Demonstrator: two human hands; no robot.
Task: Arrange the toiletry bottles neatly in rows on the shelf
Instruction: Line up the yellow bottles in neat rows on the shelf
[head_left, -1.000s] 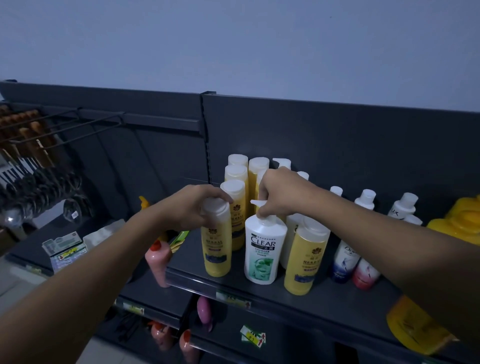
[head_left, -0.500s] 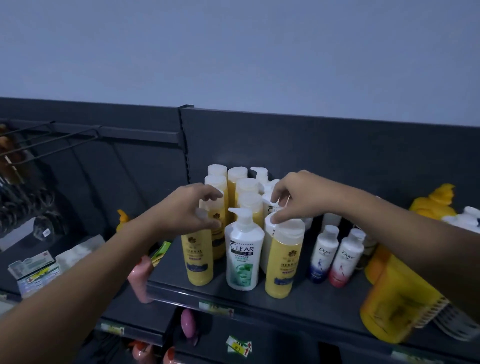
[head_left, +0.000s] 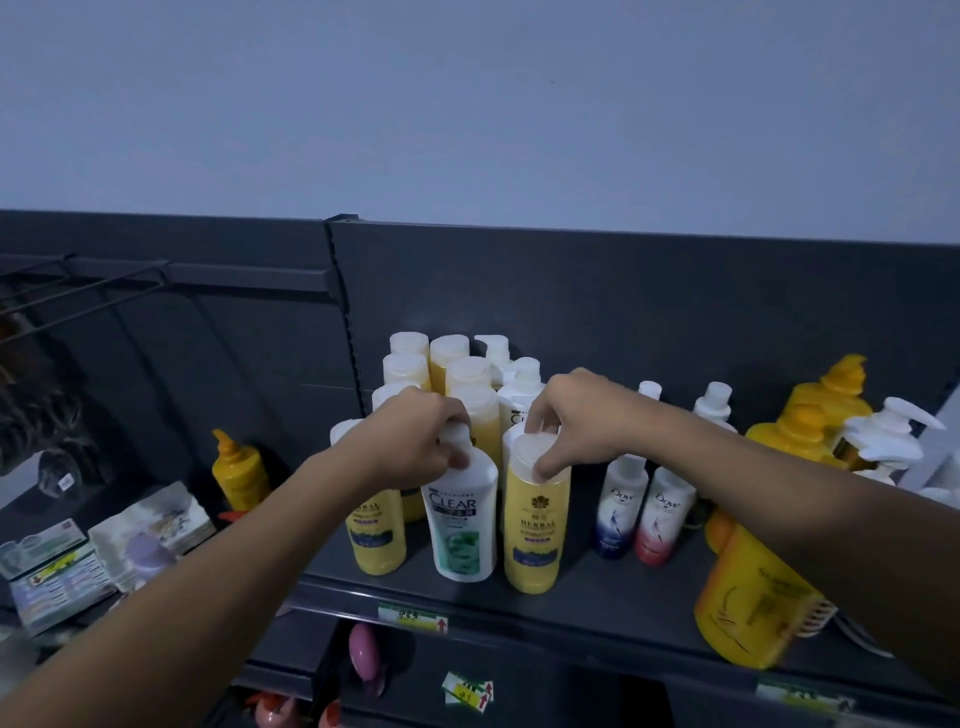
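Note:
On the dark shelf stand rows of yellow Herbal bottles and white Clear bottles. My left hand grips the pump top of the front white Clear bottle. My right hand pinches the white cap of the front right yellow Herbal bottle. Another yellow Herbal bottle stands at the front left, partly behind my left wrist. Several more yellow and white bottles are lined up behind them against the back panel.
Two small Dove bottles stand right of the group. Large yellow pump bottles and a white pump bottle crowd the right end. A yellow squeeze bottle and boxed goods sit on the left shelf. Pink bottles lie below.
My left hand moved from the front left yellow bottle onto the pump of the white Clear bottle. My right hand settled on the cap of the front right yellow bottle. The view shifted right.

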